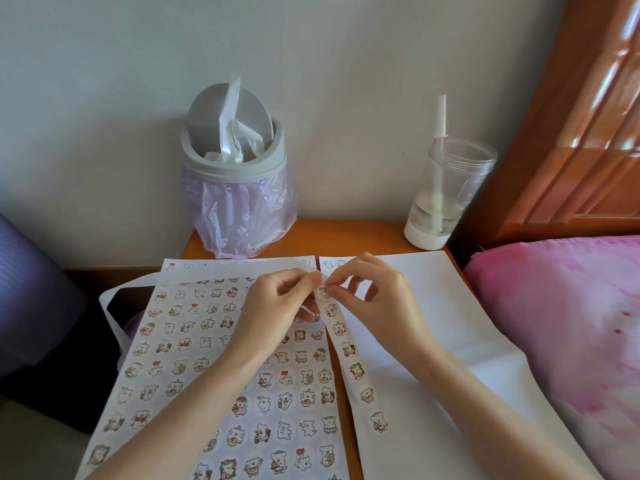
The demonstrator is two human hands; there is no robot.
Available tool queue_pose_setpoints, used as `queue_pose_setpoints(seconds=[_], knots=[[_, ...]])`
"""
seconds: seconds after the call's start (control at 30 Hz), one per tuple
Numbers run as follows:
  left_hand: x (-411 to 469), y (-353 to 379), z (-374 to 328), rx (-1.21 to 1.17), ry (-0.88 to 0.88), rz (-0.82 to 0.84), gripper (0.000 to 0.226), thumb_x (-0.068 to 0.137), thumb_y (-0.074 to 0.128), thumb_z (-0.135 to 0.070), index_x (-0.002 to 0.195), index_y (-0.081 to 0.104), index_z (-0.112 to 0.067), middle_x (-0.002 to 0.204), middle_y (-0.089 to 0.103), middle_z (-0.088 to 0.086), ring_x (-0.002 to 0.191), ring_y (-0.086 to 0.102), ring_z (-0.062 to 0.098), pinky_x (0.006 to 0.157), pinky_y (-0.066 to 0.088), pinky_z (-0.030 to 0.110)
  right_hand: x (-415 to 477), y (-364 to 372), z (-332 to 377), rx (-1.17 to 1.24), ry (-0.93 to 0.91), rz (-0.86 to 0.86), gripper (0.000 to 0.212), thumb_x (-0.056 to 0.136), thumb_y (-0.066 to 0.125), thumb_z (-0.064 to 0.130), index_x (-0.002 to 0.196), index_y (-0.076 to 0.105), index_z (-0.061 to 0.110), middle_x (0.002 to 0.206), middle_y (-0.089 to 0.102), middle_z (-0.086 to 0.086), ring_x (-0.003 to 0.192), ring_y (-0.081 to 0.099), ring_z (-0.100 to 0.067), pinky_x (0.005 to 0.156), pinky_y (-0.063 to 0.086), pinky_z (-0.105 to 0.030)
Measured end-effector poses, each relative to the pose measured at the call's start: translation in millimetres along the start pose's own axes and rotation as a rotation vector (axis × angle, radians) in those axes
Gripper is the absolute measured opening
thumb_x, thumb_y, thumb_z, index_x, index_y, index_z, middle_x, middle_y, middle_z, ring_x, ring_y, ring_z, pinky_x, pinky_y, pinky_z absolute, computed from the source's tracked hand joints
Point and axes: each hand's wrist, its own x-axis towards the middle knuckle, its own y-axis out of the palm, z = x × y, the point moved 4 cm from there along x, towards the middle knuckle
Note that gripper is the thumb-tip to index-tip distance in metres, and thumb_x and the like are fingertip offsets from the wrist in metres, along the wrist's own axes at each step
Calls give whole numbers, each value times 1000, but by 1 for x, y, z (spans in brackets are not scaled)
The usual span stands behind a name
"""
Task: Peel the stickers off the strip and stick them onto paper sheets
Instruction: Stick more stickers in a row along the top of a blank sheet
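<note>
**A:** We are bringing both hands together at the top end of the sticker strip (349, 351). The left hand (277, 306) is pinching the strip's upper end between thumb and forefinger, and the right hand (377, 299) is closing thumb and forefinger on the topmost sticker (324, 292), its other fingers spread loosely. Whether that sticker's edge is already lifting, we cannot tell.

**B:** And how is the strip lying relative to us?

**A:** We are reading its long axis as running from about 12 o'clock, at the fingertips, down toward 5 o'clock, where its free end is resting near the right forearm. The stickers left on it are trailing away from the grip in a single file. Both hands are touching the strip; the right one is nearer the sticker being worked.

**B:** Where are the sheets?

**A:** We are seeing the nearly blank paper sheet (450, 306) lying under and at 3 o'clock of the right hand, with a couple of stickers at its top left corner. The filled sheet (194, 344) is lying at 8 o'clock, beneath the left forearm. Further out, at 12 o'clock, a lidded bin (235, 188) is standing on the wooden table (346, 233), with a clear cup (446, 192) at 1 o'clock.

**B:** So the coming move?

**A:** We are judging it a short carry toward 3 o'clock, onto the blank sheet.
</note>
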Motion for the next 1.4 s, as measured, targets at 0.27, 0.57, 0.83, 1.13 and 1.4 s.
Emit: queue_pose_setpoints(seconds=[0.27, 0.57, 0.83, 1.13, 1.4], knots=[[0, 1, 1, -8, -10, -1, 22, 89, 58, -28, 77, 73, -15, 69, 72, 7, 61, 68, 16, 61, 56, 24, 1, 0, -1, 63, 62, 112, 13, 86, 65, 21, 79, 61, 32, 87, 60, 14, 80, 54, -5, 64, 46, -20], [-2, 2, 6, 60, -62, 57, 22, 90, 55, -31, 85, 73, -18, 79, 74, 1, 68, 71, 19, 73, 58, 46, 36, -42, -43, 264, 384, 110, 3, 85, 66, 13, 85, 69, 12, 79, 68, -4, 61, 55, -13, 48, 42, -20], [-2, 4, 6, 198, -39, 117, 26, 91, 50, -35, 85, 73, -24, 81, 74, -4, 67, 70, 15, 72, 58, 46, 58, -41, -81, 147, 514, 108, 11, 82, 69, 9, 73, 67, 13, 67, 64, -1, 36, 44, 1, 37, 29, -10], [-2, 4, 4, 208, -27, 105, 26, 93, 50, -30, 85, 74, -25, 80, 74, -5, 65, 69, 14, 68, 58, 35, 60, -34, -83, 109, 441, 140, 9, 81, 72, 11, 74, 69, 16, 74, 69, -2, 64, 59, -11, 58, 43, -19], [-3, 4, 3, 214, -24, 99, 25, 93, 50, -29, 86, 74, -24, 80, 75, -5, 65, 69, 14, 68, 57, 34, 59, -28, -90, 68, 379, 95, 12, 79, 72, 10, 70, 68, 17, 63, 64, 7, 52, 53, 3, 52, 39, -11]])
